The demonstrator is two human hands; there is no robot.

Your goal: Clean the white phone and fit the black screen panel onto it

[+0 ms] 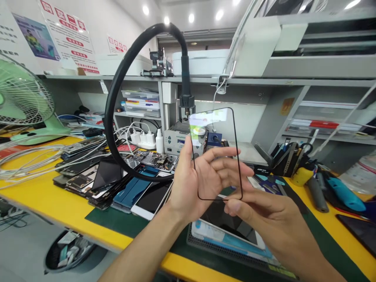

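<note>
A clear glass screen protector (pixel 216 156) with a thin black border stands nearly upright in the middle of the view. My right hand (pixel 267 219) pinches its lower right corner between thumb and fingers. Behind the glass is my left hand (pixel 202 176), palm towards me and fingers stretched out to the right, seen through the pane. The left thumb lies along the left edge; whether it presses on the glass I cannot tell. Below both hands a white-framed phone or tablet (pixel 232 223) lies screen up on a blue-and-white packet (pixel 217 237).
Phones and phone parts (pixel 91 172) pile up on the yellow table (pixel 38 192) at left. A black flexible hose (pixel 110 105) arches beside my left hand. A fan (pixel 23 94) stands far left, tools (pixel 343 192) lie at right, and a bin (pixel 70 250) sits below.
</note>
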